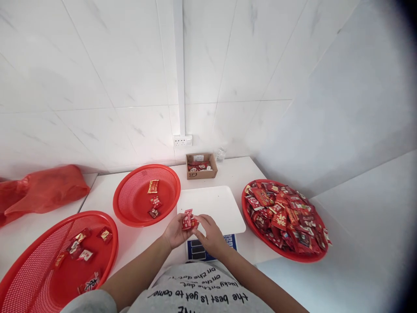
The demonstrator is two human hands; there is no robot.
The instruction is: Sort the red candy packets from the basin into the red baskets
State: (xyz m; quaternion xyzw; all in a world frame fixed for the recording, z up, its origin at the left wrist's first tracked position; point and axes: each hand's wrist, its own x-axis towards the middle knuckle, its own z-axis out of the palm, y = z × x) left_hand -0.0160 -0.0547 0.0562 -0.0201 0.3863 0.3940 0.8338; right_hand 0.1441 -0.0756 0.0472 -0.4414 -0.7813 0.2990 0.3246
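Observation:
My left hand [175,231] is closed round small red wrapped snack packets [187,220], one of them patterned with white. The fingertips of my right hand [210,234] are pinched against the right side of these packets. Both hands are over the near edge of a white scale pan [211,202], above its blue keypad and display panel [197,251]. To the left, a round red basket [121,193] has a gold-and-red packet [153,186] and two smaller red ones in it. A heaped red basket [286,256] of mixed red packets [279,217] is on the right.
A larger red basket [29,256] with several packets stands at the near left. Behind the scale are a small cardboard box [202,174] of packets and a clear glass [221,154]. A red plastic bag [48,187] lies far left. A tiled wall backs the table.

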